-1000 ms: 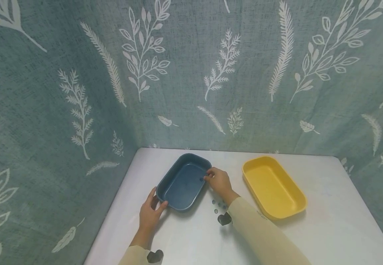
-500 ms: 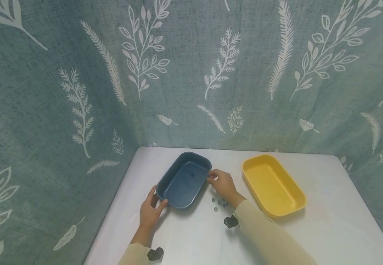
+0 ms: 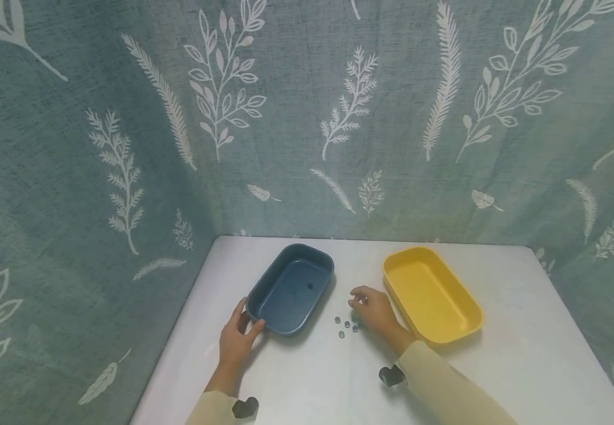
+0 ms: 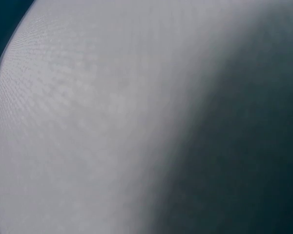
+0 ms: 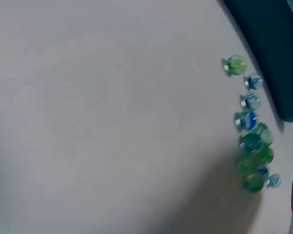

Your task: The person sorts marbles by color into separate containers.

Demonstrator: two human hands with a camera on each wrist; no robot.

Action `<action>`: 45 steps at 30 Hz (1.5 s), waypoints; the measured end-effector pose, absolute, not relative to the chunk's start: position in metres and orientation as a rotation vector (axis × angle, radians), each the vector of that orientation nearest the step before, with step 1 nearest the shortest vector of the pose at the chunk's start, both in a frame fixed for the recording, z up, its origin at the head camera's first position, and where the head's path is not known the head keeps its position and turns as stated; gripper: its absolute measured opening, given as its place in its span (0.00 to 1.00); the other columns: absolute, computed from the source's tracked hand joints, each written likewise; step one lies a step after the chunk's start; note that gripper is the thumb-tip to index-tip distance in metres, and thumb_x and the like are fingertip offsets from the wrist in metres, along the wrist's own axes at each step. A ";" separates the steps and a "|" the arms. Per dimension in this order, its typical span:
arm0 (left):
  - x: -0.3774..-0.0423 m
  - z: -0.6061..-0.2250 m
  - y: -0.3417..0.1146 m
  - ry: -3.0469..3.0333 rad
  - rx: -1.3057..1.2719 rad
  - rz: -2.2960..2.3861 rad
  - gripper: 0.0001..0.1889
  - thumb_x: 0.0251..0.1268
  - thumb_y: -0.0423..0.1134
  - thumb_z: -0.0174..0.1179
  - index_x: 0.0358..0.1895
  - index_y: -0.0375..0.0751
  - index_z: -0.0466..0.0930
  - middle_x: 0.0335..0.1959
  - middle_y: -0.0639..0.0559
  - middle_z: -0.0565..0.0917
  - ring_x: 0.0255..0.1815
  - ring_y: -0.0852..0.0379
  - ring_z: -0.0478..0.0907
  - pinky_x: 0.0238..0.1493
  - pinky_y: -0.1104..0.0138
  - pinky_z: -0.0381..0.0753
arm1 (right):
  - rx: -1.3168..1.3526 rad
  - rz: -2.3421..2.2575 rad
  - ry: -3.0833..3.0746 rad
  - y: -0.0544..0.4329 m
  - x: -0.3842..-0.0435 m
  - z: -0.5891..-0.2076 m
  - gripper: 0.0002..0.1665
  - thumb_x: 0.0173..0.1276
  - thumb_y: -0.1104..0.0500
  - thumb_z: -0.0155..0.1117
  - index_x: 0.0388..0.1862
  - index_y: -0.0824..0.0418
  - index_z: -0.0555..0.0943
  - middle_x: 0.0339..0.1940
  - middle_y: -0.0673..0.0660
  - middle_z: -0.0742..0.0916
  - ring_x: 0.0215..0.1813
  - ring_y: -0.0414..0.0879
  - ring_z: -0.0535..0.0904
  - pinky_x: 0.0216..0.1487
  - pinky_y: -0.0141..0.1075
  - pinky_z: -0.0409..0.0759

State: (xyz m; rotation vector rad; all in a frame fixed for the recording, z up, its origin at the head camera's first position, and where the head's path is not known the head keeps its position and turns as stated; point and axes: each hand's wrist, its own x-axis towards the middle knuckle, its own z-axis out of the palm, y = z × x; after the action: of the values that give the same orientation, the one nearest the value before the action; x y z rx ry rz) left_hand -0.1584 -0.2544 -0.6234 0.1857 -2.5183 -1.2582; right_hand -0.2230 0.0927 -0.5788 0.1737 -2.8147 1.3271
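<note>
white table [image 3: 296, 383]: one dark round marble [image 3: 310, 285] in blue oblong plastic tray [image 3: 284, 302] toward table's far-left corner, left hand [image 3: 237, 341] gripping rim; right hand [image 3: 375, 311] loose, apart, near green-and-blue glass marbles [image 5: 252, 142] (seemingly most yet to move).

Navy tray [image 3: 286, 304], green and blue marbles [image 5: 252, 142]

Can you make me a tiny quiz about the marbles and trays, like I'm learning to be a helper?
1. True or false: all the marbles are red.
2. Where do most of them lie? A. in the yellow tray; B. on the white table; C. on the leafy cloth.
3. Fill in: the person's left grip holds the ____ tray.

Key: 1. False, green and blue ones show. 2. B. 3. Blue, so it's the blue tray.
</note>
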 end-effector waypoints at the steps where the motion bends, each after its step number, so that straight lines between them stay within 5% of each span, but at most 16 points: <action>1: -0.158 -0.623 -0.254 -2.517 0.188 -1.260 0.42 0.55 0.50 0.72 0.73 0.48 0.63 0.63 0.39 0.75 0.67 0.39 0.67 0.68 0.45 0.61 | 0.170 1.330 -2.814 0.095 -0.220 -0.580 0.11 0.64 0.58 0.68 0.45 0.56 0.84 0.33 0.45 0.84 0.31 0.40 0.75 0.37 0.36 0.78; 8: -0.159 -0.622 -0.255 -2.581 0.241 -1.270 0.44 0.57 0.57 0.69 0.75 0.51 0.59 0.71 0.43 0.67 0.71 0.40 0.62 0.70 0.47 0.58 | 0.042 1.350 -2.893 0.108 -0.208 -0.587 0.12 0.72 0.53 0.60 0.51 0.53 0.83 0.37 0.46 0.85 0.34 0.40 0.78 0.44 0.39 0.80; 17: -0.159 -0.622 -0.253 -2.596 0.247 -1.269 0.45 0.57 0.58 0.68 0.76 0.51 0.58 0.69 0.42 0.68 0.70 0.40 0.63 0.70 0.48 0.59 | -0.027 1.254 -2.981 0.119 -0.201 -0.585 0.16 0.73 0.49 0.58 0.54 0.50 0.82 0.54 0.50 0.85 0.59 0.49 0.78 0.64 0.50 0.71; 45: -0.160 -0.626 -0.254 -2.551 0.190 -1.256 0.43 0.56 0.53 0.70 0.75 0.50 0.60 0.71 0.44 0.67 0.70 0.41 0.63 0.69 0.47 0.61 | 0.106 1.121 -3.002 0.116 -0.195 -0.601 0.12 0.65 0.56 0.66 0.45 0.58 0.85 0.42 0.52 0.87 0.52 0.52 0.82 0.58 0.48 0.77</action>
State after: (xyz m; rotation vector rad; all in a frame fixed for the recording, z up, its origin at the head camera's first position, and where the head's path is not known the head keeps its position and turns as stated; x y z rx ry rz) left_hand -0.1598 -0.2540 -0.6261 0.1904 -2.5510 -1.2564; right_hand -0.1948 0.1162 -0.6015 0.1064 -3.0024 1.1214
